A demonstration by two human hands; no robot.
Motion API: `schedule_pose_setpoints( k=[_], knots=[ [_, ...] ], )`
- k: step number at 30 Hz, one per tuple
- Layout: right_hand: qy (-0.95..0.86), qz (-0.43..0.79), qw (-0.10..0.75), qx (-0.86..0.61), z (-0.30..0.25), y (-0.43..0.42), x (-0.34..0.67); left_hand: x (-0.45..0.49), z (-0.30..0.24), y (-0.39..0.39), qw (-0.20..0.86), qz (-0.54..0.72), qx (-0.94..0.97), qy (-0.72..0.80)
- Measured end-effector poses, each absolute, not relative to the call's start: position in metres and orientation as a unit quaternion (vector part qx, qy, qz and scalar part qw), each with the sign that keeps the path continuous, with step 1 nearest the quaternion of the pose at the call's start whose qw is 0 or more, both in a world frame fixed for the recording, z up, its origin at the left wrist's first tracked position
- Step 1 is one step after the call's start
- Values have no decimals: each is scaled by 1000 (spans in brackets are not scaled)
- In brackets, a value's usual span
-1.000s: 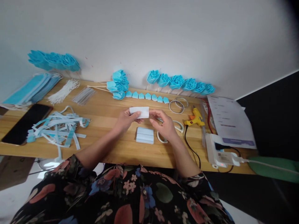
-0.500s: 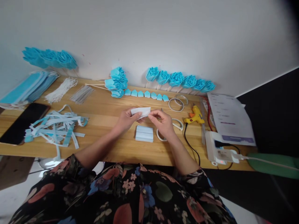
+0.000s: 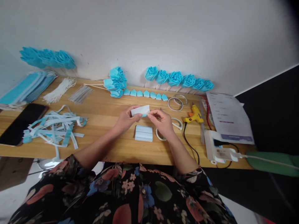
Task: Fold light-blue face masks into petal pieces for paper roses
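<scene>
A folded piece of white mask fabric point(image 3: 140, 110), with a strip of blue along its lower edge, is held up over the table's middle. My left hand point(image 3: 127, 119) grips its left end, thumb across the front. At the right end, thumb and fingertips of my right hand point(image 3: 161, 120) pinch the lower corner. Just below lies a neat stack of pale pleated mask pieces point(image 3: 143, 133). Scissors point(image 3: 176, 123) with white handles rest partly hidden behind my right hand. Beyond the hands runs a row of small blue folded petals point(image 3: 146, 93).
Blue fabric flowers point(image 3: 175, 78) on sticks lean against the wall. A yellow glue gun point(image 3: 194, 114), tape rings point(image 3: 175, 104), a power strip point(image 3: 211, 146) and a printed sheet point(image 3: 230, 118) are right. Left are cut strips point(image 3: 54, 126), a phone point(image 3: 22, 124), wires point(image 3: 80, 94) and masks point(image 3: 28, 87).
The held fabric has tilted slightly, and blue now shows along its lower edge. Both hands keep their hold in nearly the same place. The whole view has shifted a little.
</scene>
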State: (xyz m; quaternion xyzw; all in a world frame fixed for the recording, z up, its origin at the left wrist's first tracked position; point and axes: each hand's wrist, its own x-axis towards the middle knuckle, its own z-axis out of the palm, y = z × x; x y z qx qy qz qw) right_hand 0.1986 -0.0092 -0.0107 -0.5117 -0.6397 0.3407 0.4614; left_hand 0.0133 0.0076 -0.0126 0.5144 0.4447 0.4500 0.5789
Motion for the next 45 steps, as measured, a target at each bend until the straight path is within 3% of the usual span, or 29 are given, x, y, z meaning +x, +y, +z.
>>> schedule_pose_setpoints(
  k=[8, 24, 45],
  knots=[
    [-599, 465, 457, -465, -14, -6, 199, 14, -18, 9, 584, 455, 522, 424],
    [-579, 417, 489, -501, -20, -6, 201, 12, -14, 9, 615, 365, 537, 448],
    [-588, 403, 481, -510, -12, -5, 200, 12, -14, 8, 604, 414, 512, 449]
  ],
)
